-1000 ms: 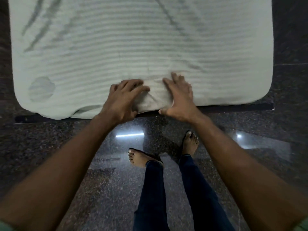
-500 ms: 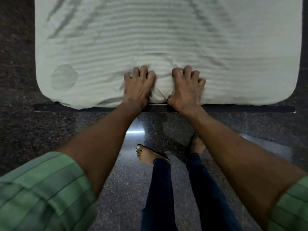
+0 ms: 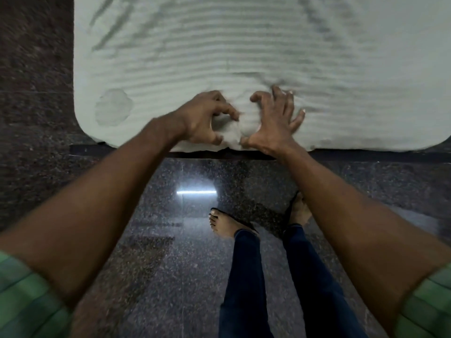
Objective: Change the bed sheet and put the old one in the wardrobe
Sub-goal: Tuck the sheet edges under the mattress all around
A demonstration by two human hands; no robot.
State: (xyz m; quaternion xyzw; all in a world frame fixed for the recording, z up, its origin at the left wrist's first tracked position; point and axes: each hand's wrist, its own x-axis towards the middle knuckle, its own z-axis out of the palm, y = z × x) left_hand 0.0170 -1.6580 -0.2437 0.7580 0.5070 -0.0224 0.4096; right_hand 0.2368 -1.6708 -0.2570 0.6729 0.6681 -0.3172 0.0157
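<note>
Looking down: a person stands at the near end of a bed, both bare forearms reaching forward to the bedding.
Bed sheet [image 3: 244, 45]: pale grey-green cloth with faint horizontal stripes, spread over the mattress and filling the upper part of the view; a round darker patch sits near its near left corner, and long creases run across the far part.
Sheet edge: the near edge lies along a dark bed frame [image 3: 366, 156], whose thin black strip shows just below the cloth.
Left hand [image 3: 205, 118]: set on the sheet near the middle of the near edge, fingers and thumb curled around a raised bunch of cloth, gripping it.
Right hand [image 3: 273, 120]: just beside the left one, thumb and forefinger hooked into the same bunch of cloth, the other fingers spread and pressing on the sheet.
Hands together: close side by side, not touching, with the gathered fold of sheet between them.
Blur: the left hand's fingertips are smeared, so their exact hold is unclear.
Sleeves [image 3: 29, 301]: green striped cuffs at both lower corners.
Floor [image 3: 170, 264]: dark speckled polished stone, reflecting a bright strip of light.
Legs and feet [image 3: 244, 264]: dark blue trousers and bare feet on the floor, just short of the bed frame.
</note>
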